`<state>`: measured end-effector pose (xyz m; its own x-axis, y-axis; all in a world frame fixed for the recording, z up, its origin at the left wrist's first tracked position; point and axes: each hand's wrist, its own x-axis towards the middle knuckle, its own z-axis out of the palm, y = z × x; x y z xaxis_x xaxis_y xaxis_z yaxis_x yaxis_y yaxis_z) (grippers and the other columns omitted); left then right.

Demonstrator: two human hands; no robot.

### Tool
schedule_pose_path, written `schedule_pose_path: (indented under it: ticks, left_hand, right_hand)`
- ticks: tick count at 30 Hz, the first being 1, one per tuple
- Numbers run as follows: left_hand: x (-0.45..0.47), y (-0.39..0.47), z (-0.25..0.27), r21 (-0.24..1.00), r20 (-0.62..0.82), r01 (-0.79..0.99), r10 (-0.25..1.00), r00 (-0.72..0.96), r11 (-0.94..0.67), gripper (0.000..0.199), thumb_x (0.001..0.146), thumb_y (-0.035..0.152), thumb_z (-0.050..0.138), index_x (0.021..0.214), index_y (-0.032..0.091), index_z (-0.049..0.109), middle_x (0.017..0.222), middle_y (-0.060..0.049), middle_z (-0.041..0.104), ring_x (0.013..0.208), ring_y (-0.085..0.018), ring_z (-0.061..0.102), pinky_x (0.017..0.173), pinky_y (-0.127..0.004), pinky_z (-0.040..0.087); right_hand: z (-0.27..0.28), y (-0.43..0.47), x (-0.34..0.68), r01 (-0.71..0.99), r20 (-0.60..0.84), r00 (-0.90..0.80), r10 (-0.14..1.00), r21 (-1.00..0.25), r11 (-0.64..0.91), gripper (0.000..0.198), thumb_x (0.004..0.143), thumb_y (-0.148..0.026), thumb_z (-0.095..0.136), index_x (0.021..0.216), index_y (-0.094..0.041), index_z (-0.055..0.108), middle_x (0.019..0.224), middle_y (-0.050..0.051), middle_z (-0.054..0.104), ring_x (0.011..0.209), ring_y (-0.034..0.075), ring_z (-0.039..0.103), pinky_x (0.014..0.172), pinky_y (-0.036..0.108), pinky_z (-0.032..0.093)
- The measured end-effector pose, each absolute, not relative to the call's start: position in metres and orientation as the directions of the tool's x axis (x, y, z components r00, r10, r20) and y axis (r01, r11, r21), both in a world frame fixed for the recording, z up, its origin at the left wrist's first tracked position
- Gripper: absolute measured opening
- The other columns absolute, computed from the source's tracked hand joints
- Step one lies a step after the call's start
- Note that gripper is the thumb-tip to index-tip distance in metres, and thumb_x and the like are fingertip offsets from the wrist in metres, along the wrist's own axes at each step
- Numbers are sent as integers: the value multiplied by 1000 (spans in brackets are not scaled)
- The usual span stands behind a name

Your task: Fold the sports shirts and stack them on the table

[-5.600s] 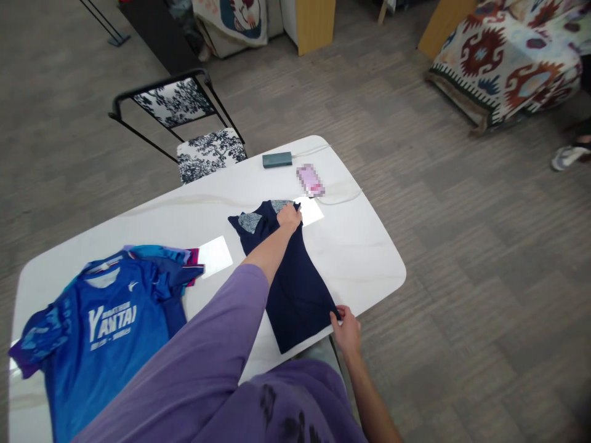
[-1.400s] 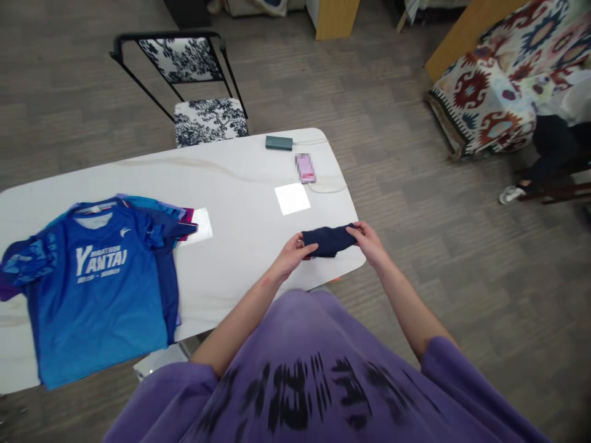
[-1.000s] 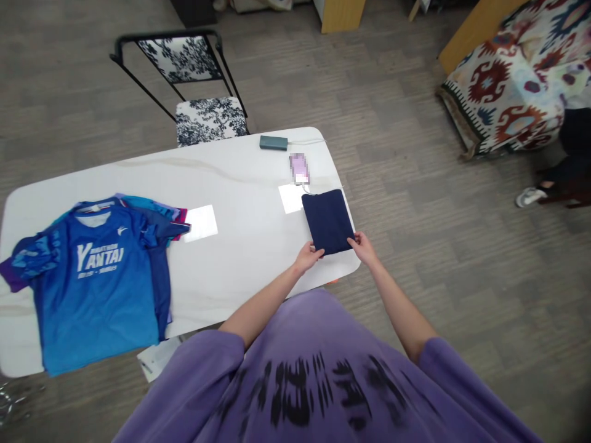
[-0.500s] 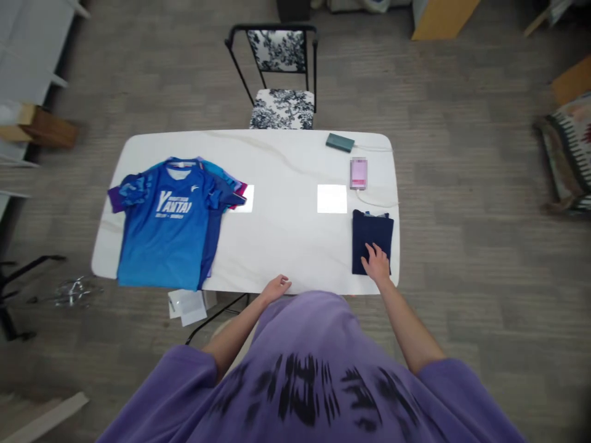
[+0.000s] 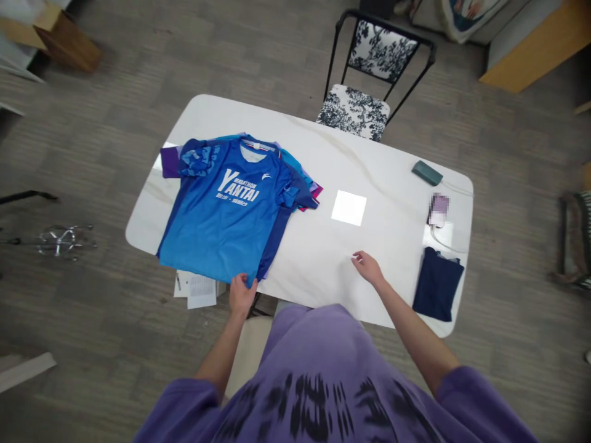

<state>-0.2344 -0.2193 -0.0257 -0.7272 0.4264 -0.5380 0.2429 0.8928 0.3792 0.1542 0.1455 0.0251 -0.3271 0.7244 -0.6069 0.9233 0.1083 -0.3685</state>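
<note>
A bright blue short-sleeved T-shirt of smooth sports fabric (image 5: 217, 231) lies face up on the left part of a white, round-cornered surface (image 5: 305, 264), on top of other garments whose edges peek out, among them a purple sleeve (image 5: 170, 162). Its long axis runs from the hem, at the wearer's near edge, away to the collar, leaning slightly right. The left hand (image 5: 242, 297) is the nearer one: its grip is at the right corner of the hem, so nearly all the shirt lies beyond it and to its left. Thumb and fingers touch the cloth, but whether they pinch it cannot be told. The right hand (image 5: 368, 268) hangs over the bare middle of the surface, fingers apart and loosely bent, holding nothing, well away from the shirt. A folded navy-blue cloth garment (image 5: 438, 286) lies further right, near the surface's end. White lettering (image 5: 239, 187) on the shirt's chest reads "MARATHON" in small capitals above a large "YANTAI"; a smaller line underneath is too fine to read. A small white winged logo (image 5: 266, 176) sits right of the words, and a pale collar label (image 5: 257, 146) is illegible.
</note>
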Motion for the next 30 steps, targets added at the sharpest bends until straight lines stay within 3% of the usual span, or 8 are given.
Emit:
schedule_pose_path:
  ticks: [6,9,11,15,19,23,30]
  left_hand:
    - [-276,-267,-60,388,-450,470,608,-654,793,49,97,54,72,132,20,66,130,-17,69,125,-38,67,110,-51,54]
    - [-283,-277,-68,434,-436,491,653,-619,756,40,100,49,70,130,22,69,126,-16,73,122,-37,69,108,-50,55]
    - [-289,-282,-70,485,-449,443,649,-614,754,35,102,46,69,128,23,71,122,-14,75,117,-34,72,104,-47,57]
    - [-305,-288,-69,598,-496,278,619,-608,752,26,102,49,69,112,26,75,108,-8,79,100,-27,76,93,-40,59]
    - [-319,-294,-60,640,-534,200,617,-578,742,28,102,53,68,97,27,75,98,-5,79,90,-23,75,88,-36,60]
    - [-315,-291,-38,658,-505,317,712,-489,684,28,106,51,63,97,27,74,98,-5,77,92,-23,74,88,-35,58]
    - [-253,-234,15,640,-594,510,791,-146,574,19,107,39,61,99,27,73,99,-5,77,95,-22,73,86,-32,53]
  right_hand:
    - [-40,196,-130,795,-449,-540,712,-551,255,39,108,-44,56,140,-24,66,131,10,74,106,26,71,106,44,57]
    - [-66,225,-222,800,-347,-471,811,-555,227,52,104,-43,61,149,-17,58,144,18,64,122,31,67,111,50,58]
    - [-77,236,-256,844,-356,-390,849,-507,175,61,99,-46,69,150,-14,55,152,23,55,129,35,63,114,55,56]
    - [-88,246,-272,883,-362,-343,867,-440,166,44,96,-48,74,127,-17,66,146,22,56,132,38,59,120,57,50]
    - [-87,251,-257,842,-319,-337,886,-524,131,29,100,-46,66,112,-19,65,121,15,67,118,31,61,116,51,49]
    - [-83,252,-234,744,-336,-267,903,-667,-28,40,103,-56,60,123,-22,58,94,4,66,91,25,62,97,43,54]
    - [-78,265,-154,660,-318,-53,947,-722,-206,37,107,-62,52,116,-26,55,89,0,65,90,23,63,94,38,50]
